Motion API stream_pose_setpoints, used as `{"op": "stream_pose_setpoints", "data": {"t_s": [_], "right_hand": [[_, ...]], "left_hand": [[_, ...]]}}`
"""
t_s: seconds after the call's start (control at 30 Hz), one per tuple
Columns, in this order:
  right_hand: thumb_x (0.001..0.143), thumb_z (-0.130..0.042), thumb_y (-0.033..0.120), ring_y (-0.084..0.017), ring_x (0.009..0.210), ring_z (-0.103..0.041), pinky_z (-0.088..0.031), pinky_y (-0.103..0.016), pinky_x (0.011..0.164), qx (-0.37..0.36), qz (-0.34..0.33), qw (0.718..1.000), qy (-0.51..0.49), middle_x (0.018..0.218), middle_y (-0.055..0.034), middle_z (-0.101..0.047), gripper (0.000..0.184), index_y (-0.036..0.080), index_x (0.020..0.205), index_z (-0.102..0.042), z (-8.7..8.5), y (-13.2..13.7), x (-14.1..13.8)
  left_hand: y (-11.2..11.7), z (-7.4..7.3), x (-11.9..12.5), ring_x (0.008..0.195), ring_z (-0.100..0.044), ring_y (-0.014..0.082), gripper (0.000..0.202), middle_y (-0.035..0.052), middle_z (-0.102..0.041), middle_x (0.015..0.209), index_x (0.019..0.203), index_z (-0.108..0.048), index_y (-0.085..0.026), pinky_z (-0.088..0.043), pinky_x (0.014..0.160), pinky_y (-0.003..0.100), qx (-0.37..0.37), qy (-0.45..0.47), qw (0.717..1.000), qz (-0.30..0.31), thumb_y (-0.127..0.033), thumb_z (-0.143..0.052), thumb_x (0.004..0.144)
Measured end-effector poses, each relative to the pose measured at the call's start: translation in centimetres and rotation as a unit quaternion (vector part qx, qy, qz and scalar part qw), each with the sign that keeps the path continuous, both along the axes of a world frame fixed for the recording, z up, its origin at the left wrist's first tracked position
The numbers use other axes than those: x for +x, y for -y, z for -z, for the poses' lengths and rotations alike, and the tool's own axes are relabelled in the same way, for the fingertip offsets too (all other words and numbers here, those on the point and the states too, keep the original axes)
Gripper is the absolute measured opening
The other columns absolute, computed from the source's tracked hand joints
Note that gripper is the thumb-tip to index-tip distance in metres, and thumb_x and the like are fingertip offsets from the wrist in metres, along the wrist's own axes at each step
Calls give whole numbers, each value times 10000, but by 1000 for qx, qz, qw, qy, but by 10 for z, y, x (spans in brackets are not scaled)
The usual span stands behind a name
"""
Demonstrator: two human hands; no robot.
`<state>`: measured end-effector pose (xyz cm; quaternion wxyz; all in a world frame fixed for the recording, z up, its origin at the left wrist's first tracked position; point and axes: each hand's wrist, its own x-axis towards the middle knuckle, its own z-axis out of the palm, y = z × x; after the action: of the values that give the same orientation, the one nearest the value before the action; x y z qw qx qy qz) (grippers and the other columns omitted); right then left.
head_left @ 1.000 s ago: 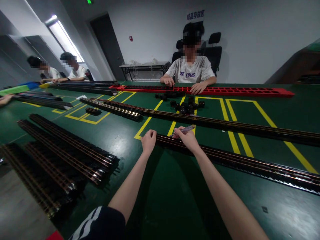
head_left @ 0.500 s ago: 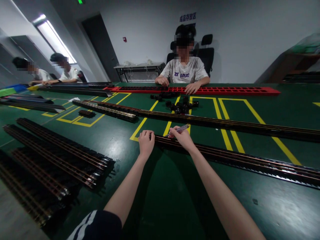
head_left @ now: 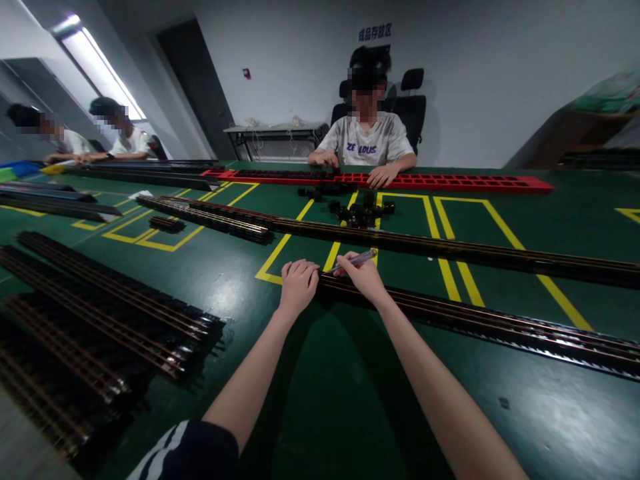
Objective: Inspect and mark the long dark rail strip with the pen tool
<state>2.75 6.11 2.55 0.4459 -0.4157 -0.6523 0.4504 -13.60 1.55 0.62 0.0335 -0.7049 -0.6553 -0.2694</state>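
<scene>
A long black rail with copper strips (head_left: 480,320) lies across the green table in front of me, running off to the right. My left hand (head_left: 297,285) is curled over the rail's left end, fingers closed on it. My right hand (head_left: 364,275) rests on the rail just to the right and pinches a clear pen (head_left: 356,259) that points up and right.
A second long rail (head_left: 450,248) lies beyond mine. Several black rails (head_left: 100,313) are stacked at my left. A person across the table has both hands on a red slotted tray (head_left: 450,181), with small black parts (head_left: 361,212) nearby. Two more people sit far left.
My left hand has slid slightly right along the rail's end, closer to my right hand. The view has shifted a little; the pen stays in my right hand.
</scene>
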Motion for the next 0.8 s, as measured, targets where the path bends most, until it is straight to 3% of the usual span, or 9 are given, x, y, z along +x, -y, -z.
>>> {"op": "stream_pose_setpoints", "data": {"t_s": [0.27,0.8], "right_hand": [[825,-532,439,-188,658,-671,-531,-323,692,9,14,1000,7,620,-19,-679,283,215,660,-589,-7,6,1],[788,-575,431,-195,639,-663,-533,-333,677,-16,5,1000,-5,621,-32,-674,279,207,622,-594,-12,7,25]], "left_hand": [[0,-2,0,1016,-566,211,336,43,-698,1014,938,-667,-243,-306,965,391,-8,3,1000,4,-247,-332,917],[1,-3,2,1025,-551,224,329,39,-698,1015,910,-666,-251,-264,994,405,-5,-3,1000,-12,-263,-337,916]]}}
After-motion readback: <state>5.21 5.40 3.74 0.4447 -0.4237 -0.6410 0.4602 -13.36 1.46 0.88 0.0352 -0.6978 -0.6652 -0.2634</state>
